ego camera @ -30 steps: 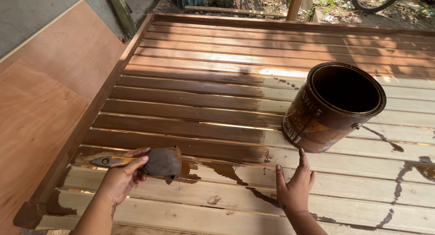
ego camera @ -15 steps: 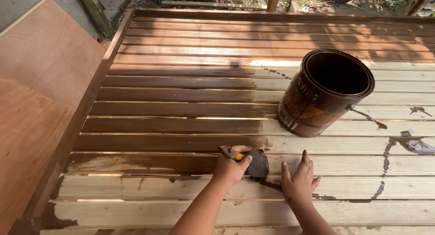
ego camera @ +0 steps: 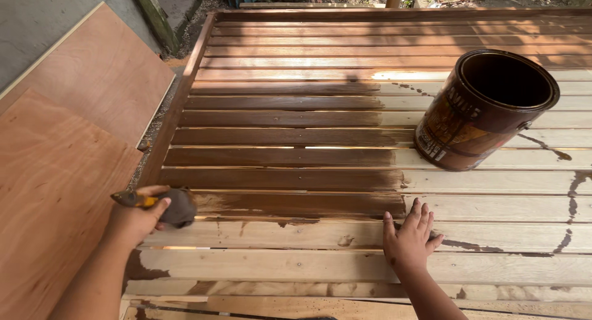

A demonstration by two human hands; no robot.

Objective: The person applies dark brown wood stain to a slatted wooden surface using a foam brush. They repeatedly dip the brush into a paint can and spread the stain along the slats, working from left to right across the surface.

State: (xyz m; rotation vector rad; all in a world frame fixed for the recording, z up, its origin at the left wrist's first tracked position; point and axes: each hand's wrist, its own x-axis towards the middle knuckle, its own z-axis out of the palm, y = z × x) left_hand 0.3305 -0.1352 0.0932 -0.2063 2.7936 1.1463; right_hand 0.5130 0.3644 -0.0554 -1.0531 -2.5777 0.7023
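The left hand [ego camera: 137, 216] was closed around a paintbrush [ego camera: 161, 204], gripping its yellowish handle, with the dark bristle end pressed onto a slat at the left edge of the slatted wooden panel [ego camera: 345, 110]. The brush sat well to the left of the paint can [ego camera: 484, 110] and lower in the view than it, on the slat where a fresh dark streak ran toward the middle of the panel.

The right hand [ego camera: 409, 236] lay open and flat on a pale, unstained slat, fingers spread and pointing toward the can, holding nothing. It rested just below and to the left of the can, apart from it.

The can stood upright on the panel, lid off, its outside smeared brown, its inside dark. The slats beyond the can and to its left were stained dark brown; those nearer than the can were mostly bare pale wood with drips and blotches of stain.

Far to the left of the can, off the panel, lay flat reddish plywood sheets [ego camera: 74, 141].
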